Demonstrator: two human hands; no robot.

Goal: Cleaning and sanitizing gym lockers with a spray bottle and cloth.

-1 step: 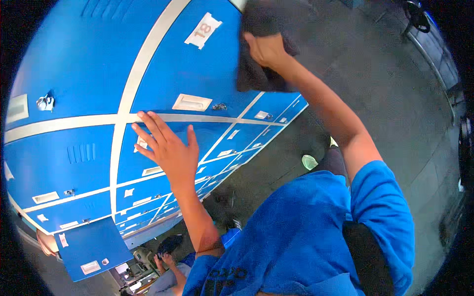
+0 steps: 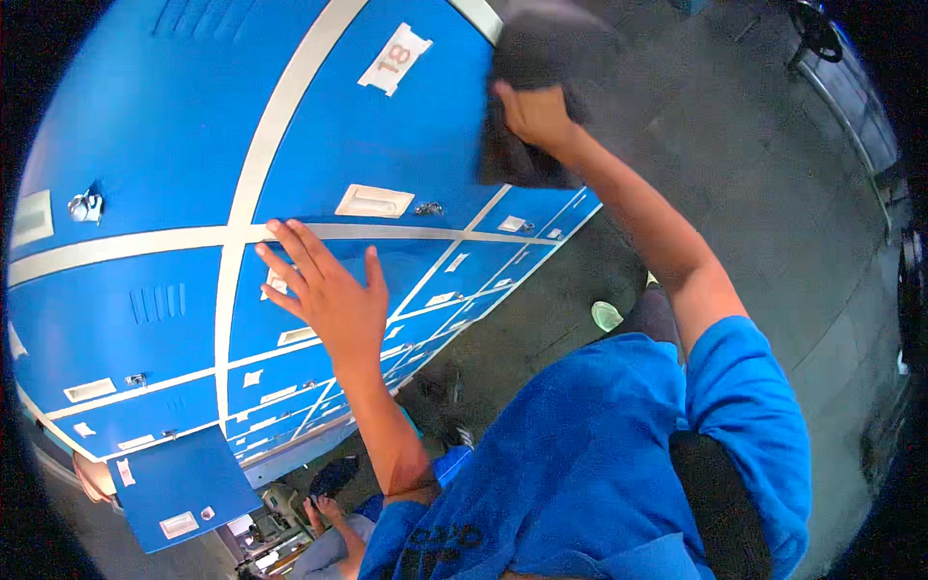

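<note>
A bank of blue metal lockers [image 2: 319,135] with cream-coloured frame strips fills the left side. My left hand [image 2: 338,300] lies spread on a locker door, its fingertips reaching toward the pale crossing strip. Ahead and to the right, my right hand [image 2: 541,116] is closed on a dark cloth [image 2: 556,48], which hangs in a loose, blurred bunch by the edge of an upper door. A cream recessed handle [image 2: 375,201] and a small lock [image 2: 430,208] sit low on that door, and a white label [image 2: 395,60] is stuck higher up.
At lower left one locker door [image 2: 188,493] stands swung out. Below it a person [image 2: 338,541] sits with hands together near some equipment [image 2: 256,527]. Dark floor [image 2: 764,222] stretches along the right, with a metal rail [image 2: 851,126] at its far side.
My right hand and the dark cloth have shifted slightly right and away from the upper door, uncovering more of its edge. My left hand stays in place.
</note>
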